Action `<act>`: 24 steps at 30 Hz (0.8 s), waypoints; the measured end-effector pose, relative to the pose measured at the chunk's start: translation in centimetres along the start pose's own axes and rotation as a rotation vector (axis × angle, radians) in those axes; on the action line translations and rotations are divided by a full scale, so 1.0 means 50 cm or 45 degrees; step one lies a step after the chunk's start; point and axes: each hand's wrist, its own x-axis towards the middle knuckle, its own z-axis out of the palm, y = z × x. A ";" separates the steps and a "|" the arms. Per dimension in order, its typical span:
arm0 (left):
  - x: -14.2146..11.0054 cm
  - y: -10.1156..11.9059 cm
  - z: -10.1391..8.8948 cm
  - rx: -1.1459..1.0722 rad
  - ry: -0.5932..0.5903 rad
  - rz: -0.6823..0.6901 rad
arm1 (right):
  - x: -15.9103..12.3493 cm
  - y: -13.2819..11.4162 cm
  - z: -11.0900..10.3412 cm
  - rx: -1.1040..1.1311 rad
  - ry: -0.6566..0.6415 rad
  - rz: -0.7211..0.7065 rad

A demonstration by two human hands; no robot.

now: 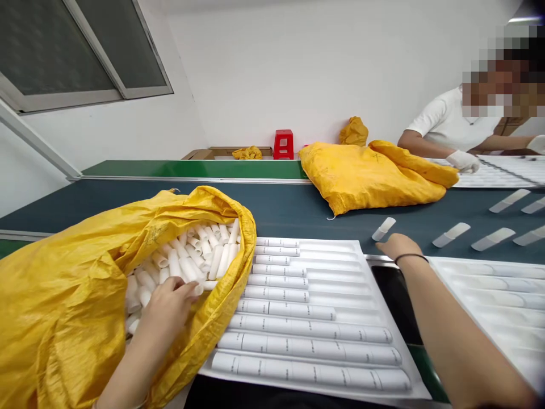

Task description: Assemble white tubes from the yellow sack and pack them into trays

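My left hand (168, 304) reaches into the mouth of a yellow woven sack (85, 272). Its thumb and fingers are closed on a short white plastic tube (198, 289). Many similar loose white tubes (183, 264) fill the sack around it. My right hand (402, 248) is stretched over the dark conveyor belt (281, 210), right beside a white tube (384, 228) lying at a slant. Its fingers are mostly hidden, so I cannot make out whether they grip anything. Between my arms lies a white ridged tray (336, 267) with rows of printed white tubes (310, 329).
Several more tubes (451, 234) lie on the belt at right. A second white tray (489, 307) sits at the right edge. Another yellow sack (374, 176) rests across the belt. Beyond it a person in white gloves (464, 161) works; a red stool (283, 144) stands behind.
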 end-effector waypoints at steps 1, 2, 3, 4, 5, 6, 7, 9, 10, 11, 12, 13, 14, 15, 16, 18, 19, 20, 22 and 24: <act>-0.004 0.007 -0.008 -0.081 0.070 0.005 | -0.035 -0.014 0.001 0.015 -0.043 -0.071; -0.008 0.017 -0.016 -0.188 0.139 0.013 | -0.075 -0.028 0.007 0.046 -0.116 -0.188; -0.012 0.031 -0.022 -0.311 0.199 0.027 | -0.119 -0.041 0.018 0.093 -0.204 -0.338; -0.016 0.048 -0.026 -0.430 0.243 0.050 | -0.163 -0.052 0.033 0.159 -0.305 -0.530; -0.020 0.067 -0.027 -0.540 0.271 0.074 | -0.205 -0.060 0.050 0.228 -0.416 -0.781; -0.023 0.088 -0.027 -0.649 0.288 0.089 | -0.241 -0.065 0.067 0.253 -0.468 -0.966; -0.025 0.108 -0.025 -0.768 0.300 0.081 | -0.269 -0.067 0.082 0.252 -0.487 -1.118; -0.026 0.148 -0.017 -1.119 0.295 -0.015 | -0.304 -0.067 0.099 0.173 -0.400 -1.242; -0.025 0.167 -0.013 -1.368 0.283 -0.114 | -0.312 -0.066 0.099 0.135 -0.332 -1.244; -0.023 0.185 -0.009 -1.646 0.256 -0.250 | -0.317 -0.067 0.094 0.122 -0.272 -1.220; -0.020 0.203 -0.005 -1.921 0.216 -0.416 | -0.321 -0.071 0.084 0.142 -0.220 -1.173; -0.018 0.220 -0.003 -2.157 0.163 -0.596 | -0.326 -0.079 0.071 0.197 -0.174 -1.114; -0.015 0.237 0.000 -2.336 0.103 -0.763 | -0.332 -0.090 0.057 0.283 -0.138 -1.056; -0.014 0.253 0.002 -2.452 0.039 -0.900 | -0.340 -0.104 0.044 0.390 -0.114 -1.018; -0.014 0.267 0.004 -2.519 -0.025 -0.986 | -0.349 -0.121 0.033 0.509 -0.100 -1.016; -0.017 0.289 0.010 -2.584 -0.108 -1.003 | -0.370 -0.157 0.020 0.737 -0.079 -1.113; -0.020 0.296 0.014 -2.591 -0.141 -0.958 | -0.378 -0.173 0.018 0.830 -0.058 -1.167; -0.024 0.298 0.019 -2.574 -0.162 -0.887 | -0.383 -0.186 0.017 0.904 -0.028 -1.197; -0.030 0.292 0.027 -2.439 -0.176 -0.695 | -0.385 -0.202 0.015 0.995 0.052 -1.202; -0.035 0.275 0.030 -2.154 -0.195 -0.475 | -0.377 -0.205 0.007 1.000 0.089 -1.226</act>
